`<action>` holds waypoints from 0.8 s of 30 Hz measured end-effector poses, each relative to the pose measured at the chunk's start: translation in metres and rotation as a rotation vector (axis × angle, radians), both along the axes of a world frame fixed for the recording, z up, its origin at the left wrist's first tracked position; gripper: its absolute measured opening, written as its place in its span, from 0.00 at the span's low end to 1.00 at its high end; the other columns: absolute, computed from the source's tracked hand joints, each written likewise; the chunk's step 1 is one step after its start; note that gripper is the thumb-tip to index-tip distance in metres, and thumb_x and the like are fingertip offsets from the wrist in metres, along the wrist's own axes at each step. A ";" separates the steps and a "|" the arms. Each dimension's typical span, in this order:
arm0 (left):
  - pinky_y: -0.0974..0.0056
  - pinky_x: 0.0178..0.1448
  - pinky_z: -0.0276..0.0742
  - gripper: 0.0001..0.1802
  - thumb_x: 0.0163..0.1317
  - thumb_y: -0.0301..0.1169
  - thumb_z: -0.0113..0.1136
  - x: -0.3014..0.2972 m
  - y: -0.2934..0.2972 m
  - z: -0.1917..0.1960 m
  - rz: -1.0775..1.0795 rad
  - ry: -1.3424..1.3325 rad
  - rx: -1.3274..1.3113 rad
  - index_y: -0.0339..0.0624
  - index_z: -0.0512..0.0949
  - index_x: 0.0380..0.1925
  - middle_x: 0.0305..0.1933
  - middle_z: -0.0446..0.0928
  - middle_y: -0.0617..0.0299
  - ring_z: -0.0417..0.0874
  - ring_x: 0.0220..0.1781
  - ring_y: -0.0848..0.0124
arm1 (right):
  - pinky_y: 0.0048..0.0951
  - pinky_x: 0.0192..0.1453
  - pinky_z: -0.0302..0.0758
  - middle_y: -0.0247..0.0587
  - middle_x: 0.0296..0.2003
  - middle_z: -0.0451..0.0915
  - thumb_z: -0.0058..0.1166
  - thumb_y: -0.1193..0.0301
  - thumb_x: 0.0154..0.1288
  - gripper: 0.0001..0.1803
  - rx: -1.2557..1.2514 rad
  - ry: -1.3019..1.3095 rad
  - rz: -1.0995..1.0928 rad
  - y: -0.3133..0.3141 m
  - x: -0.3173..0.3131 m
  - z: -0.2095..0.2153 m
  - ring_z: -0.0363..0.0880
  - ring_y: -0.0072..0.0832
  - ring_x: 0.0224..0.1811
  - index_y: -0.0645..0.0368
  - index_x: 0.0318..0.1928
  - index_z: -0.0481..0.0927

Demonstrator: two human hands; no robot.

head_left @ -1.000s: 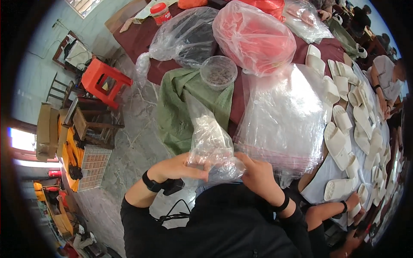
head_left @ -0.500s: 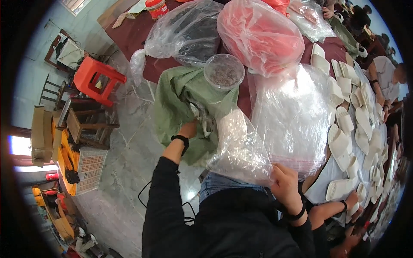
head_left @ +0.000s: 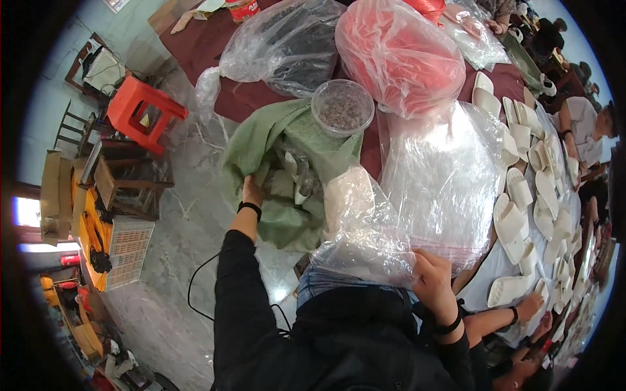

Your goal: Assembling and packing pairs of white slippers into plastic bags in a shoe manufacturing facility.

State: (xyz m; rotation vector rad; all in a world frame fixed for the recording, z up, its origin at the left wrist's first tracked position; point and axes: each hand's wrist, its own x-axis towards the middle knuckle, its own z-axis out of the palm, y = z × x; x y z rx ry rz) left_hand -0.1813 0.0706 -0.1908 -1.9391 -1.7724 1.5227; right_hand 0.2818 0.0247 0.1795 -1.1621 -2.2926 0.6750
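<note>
My left hand (head_left: 253,191) grips the left rim of a green woven sack (head_left: 242,153), its fingers partly hidden behind the fabric. The sack gapes open, and pale slippers (head_left: 301,179), some in clear wrapping, lie inside. My right hand (head_left: 432,275) is closed on the lower corner of a clear plastic bag (head_left: 365,251). Within that bag shows a flat, cream-coloured piece (head_left: 350,199), likely a slipper; the bag rests across my lap and the sack's right edge. Right of it lies a stack of flat clear zip bags (head_left: 440,182).
A round clear tub (head_left: 342,108) sits at the sack's far edge. Beyond are a bag with red contents (head_left: 398,55) and a dark-filled clear bag (head_left: 280,49). Cream slippers (head_left: 512,218) cover the right-hand table, where a co-worker's hand (head_left: 529,306) reaches. A red stool (head_left: 145,114) stands left.
My left hand has come out of the sack and moved left to its rim, pulling the mouth wider so the slippers inside show more. My right hand stays on the clear bag.
</note>
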 end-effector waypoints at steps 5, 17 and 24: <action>0.62 0.63 0.57 0.13 0.56 0.34 0.52 0.017 -0.002 0.115 -0.298 -0.386 0.253 0.51 0.82 0.39 0.51 0.75 0.65 0.70 0.56 0.65 | 0.35 0.30 0.74 0.41 0.33 0.80 0.52 0.82 0.45 0.16 -0.055 0.006 0.014 0.004 -0.009 -0.009 0.78 0.41 0.28 0.60 0.39 0.78; 0.51 0.63 0.59 0.17 0.54 0.28 0.55 -0.027 -0.090 0.230 -0.176 -0.353 0.649 0.49 0.79 0.46 0.65 0.66 0.59 0.64 0.63 0.56 | 0.38 0.26 0.72 0.45 0.26 0.75 0.53 0.82 0.49 0.09 -0.072 0.083 0.036 0.003 -0.015 -0.014 0.76 0.44 0.26 0.61 0.34 0.75; 0.48 0.73 0.46 0.15 0.57 0.30 0.54 -0.058 -0.107 0.182 0.130 -0.281 0.546 0.46 0.80 0.45 0.69 0.61 0.55 0.53 0.73 0.56 | 0.39 0.26 0.68 0.48 0.24 0.72 0.49 0.84 0.47 0.10 -0.151 0.050 -0.123 -0.003 -0.007 -0.019 0.73 0.49 0.25 0.60 0.32 0.73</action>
